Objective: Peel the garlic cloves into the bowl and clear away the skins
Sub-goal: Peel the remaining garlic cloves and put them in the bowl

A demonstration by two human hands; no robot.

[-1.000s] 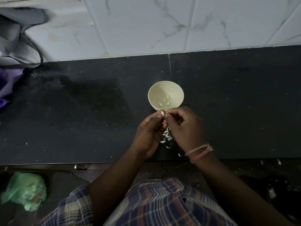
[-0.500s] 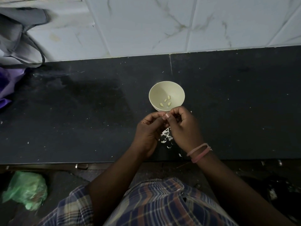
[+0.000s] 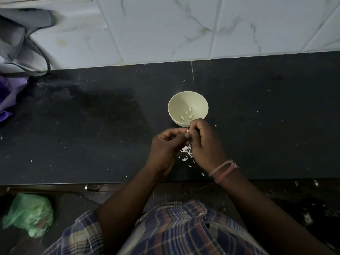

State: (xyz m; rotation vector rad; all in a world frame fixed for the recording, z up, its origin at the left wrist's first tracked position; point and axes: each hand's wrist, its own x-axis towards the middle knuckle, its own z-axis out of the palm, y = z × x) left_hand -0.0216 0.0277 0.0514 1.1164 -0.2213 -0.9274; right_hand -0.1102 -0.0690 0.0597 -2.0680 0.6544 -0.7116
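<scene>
A cream bowl stands on the black counter with several peeled garlic cloves inside. Just in front of it, my left hand and my right hand meet fingertip to fingertip, both pinching a small garlic clove of which only a pale sliver shows. White garlic skins lie in a small heap on the counter under and between my hands, with a few flakes nearer the front edge.
A white tiled wall backs the counter. A grey bag and purple cloth sit at the far left. On the floor lies a green plastic bag at lower left. Pink bands circle my right wrist.
Both hands have shifted slightly toward the bowl, fingers working the clove; the clove's white tip shows less now. The bowl has not moved.
</scene>
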